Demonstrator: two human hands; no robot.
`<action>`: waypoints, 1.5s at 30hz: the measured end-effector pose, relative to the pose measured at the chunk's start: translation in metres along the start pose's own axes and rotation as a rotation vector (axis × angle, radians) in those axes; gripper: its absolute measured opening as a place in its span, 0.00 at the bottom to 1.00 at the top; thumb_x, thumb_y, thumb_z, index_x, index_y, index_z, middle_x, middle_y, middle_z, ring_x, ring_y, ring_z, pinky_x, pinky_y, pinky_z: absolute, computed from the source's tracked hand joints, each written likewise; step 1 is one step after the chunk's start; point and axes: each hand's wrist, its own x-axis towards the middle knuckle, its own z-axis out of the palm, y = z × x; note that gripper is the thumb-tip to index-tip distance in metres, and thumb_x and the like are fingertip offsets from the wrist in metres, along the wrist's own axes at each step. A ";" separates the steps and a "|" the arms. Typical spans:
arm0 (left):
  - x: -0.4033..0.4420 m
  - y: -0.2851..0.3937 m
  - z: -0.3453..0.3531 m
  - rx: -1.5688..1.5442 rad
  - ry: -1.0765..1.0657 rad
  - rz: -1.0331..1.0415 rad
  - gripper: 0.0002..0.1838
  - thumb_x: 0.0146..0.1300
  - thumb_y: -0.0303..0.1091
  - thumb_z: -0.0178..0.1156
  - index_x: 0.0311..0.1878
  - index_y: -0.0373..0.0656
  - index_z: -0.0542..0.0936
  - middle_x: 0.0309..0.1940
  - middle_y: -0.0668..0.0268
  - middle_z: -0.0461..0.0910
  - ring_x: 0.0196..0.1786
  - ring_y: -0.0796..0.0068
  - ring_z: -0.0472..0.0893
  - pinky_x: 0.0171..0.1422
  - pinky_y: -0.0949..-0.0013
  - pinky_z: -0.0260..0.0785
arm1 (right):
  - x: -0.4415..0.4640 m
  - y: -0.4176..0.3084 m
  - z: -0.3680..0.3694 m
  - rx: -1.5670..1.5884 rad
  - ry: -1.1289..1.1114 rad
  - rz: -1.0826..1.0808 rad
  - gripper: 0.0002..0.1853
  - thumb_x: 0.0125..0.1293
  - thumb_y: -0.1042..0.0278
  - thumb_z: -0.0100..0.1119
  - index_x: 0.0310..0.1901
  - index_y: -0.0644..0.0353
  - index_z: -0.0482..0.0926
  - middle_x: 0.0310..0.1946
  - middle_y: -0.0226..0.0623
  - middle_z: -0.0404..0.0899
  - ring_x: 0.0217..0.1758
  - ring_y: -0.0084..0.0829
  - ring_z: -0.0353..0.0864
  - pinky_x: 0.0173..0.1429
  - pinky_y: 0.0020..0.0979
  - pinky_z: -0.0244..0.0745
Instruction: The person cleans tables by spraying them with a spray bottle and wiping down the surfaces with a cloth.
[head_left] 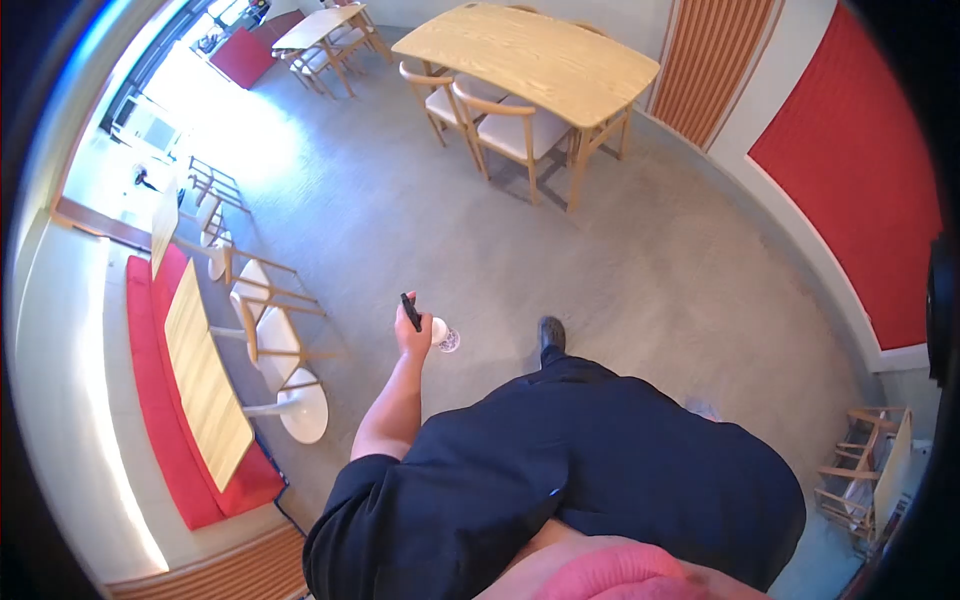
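Note:
My left hand (412, 332) is stretched out over the floor, its fingers closed. A slim black object (411, 312), which I cannot make out more exactly, is in its grip and sticks up past the fingers. Against the inner side of the same hand is a small white cup-like thing (447, 336) with a reddish pattern; it appears to be held too. My right hand is out of sight behind my dark shirt. Just past the shirt's edge a pale, clear-looking thing (703, 408) peeks out, mostly hidden.
Ahead stands a wooden table (530, 55) with light-seated chairs (520, 130). On the left, a narrow table (203, 370) runs along a red bench (160, 400), with chairs (268, 335) beside it. A wooden rack-like piece (862, 475) is at the lower right. Grey floor (400, 200) lies between.

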 end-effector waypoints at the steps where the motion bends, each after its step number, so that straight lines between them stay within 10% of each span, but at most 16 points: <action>1: 0.035 0.011 0.014 -0.136 0.046 -0.039 0.28 0.59 0.26 0.64 0.65 0.34 0.77 0.61 0.49 0.82 0.63 0.56 0.83 0.63 0.59 0.76 | 0.000 -0.041 0.021 -0.232 0.016 -0.054 0.22 0.83 0.60 0.40 0.67 0.56 0.81 0.63 0.48 0.83 0.63 0.39 0.84 0.62 0.41 0.80; 5: 0.148 0.055 0.052 -0.070 0.170 0.334 0.25 0.60 0.24 0.59 0.63 0.34 0.79 0.59 0.51 0.84 0.52 0.63 0.87 0.54 0.62 0.80 | 0.001 -0.156 0.084 -1.014 0.024 -0.163 0.23 0.82 0.62 0.37 0.62 0.60 0.82 0.62 0.49 0.84 0.63 0.42 0.85 0.62 0.46 0.82; 7: 0.196 0.096 0.051 -0.499 0.045 0.002 0.22 0.60 0.23 0.55 0.59 0.34 0.80 0.51 0.54 0.85 0.36 0.68 0.88 0.44 0.64 0.80 | 0.042 -0.236 0.161 0.289 -0.003 0.347 0.23 0.74 0.52 0.58 0.59 0.63 0.84 0.53 0.42 0.86 0.51 0.39 0.84 0.50 0.45 0.81; 14: 0.404 0.155 0.098 -0.603 -0.121 -0.141 0.18 0.63 0.29 0.51 0.52 0.38 0.84 0.40 0.61 0.86 0.25 0.73 0.81 0.35 0.67 0.74 | 0.032 -0.459 0.321 0.724 -0.390 -0.048 0.18 0.70 0.70 0.60 0.59 0.62 0.80 0.49 0.45 0.85 0.46 0.43 0.86 0.50 0.48 0.82; 22: 0.568 0.193 0.238 -0.246 -0.750 0.065 0.15 0.65 0.38 0.61 0.43 0.34 0.85 0.24 0.61 0.83 0.22 0.70 0.86 0.31 0.66 0.77 | -0.011 -0.377 0.383 0.743 -0.096 0.206 0.17 0.73 0.71 0.54 0.59 0.66 0.79 0.51 0.47 0.86 0.49 0.43 0.86 0.51 0.43 0.83; 31: 0.637 0.233 0.343 -0.275 -0.992 0.004 0.18 0.66 0.41 0.63 0.40 0.30 0.85 0.21 0.57 0.83 0.24 0.67 0.88 0.32 0.64 0.79 | -0.124 -0.384 0.390 0.656 0.138 0.409 0.14 0.78 0.66 0.48 0.53 0.64 0.80 0.38 0.46 0.84 0.35 0.39 0.83 0.37 0.42 0.78; 36: 0.754 0.213 0.383 -0.367 -0.763 -0.195 0.17 0.64 0.43 0.64 0.33 0.36 0.84 0.20 0.60 0.82 0.23 0.68 0.87 0.30 0.64 0.76 | -0.125 -0.463 0.413 0.626 0.335 0.312 0.13 0.78 0.66 0.50 0.56 0.64 0.75 0.35 0.39 0.79 0.33 0.33 0.80 0.33 0.39 0.76; 45: 1.023 0.141 0.317 -0.357 -0.249 -0.358 0.15 0.59 0.39 0.61 0.32 0.34 0.83 0.23 0.58 0.83 0.23 0.64 0.86 0.32 0.63 0.79 | -0.044 -0.620 0.481 0.685 0.319 -0.040 0.24 0.75 0.60 0.49 0.64 0.67 0.75 0.57 0.46 0.80 0.62 0.39 0.77 0.66 0.40 0.72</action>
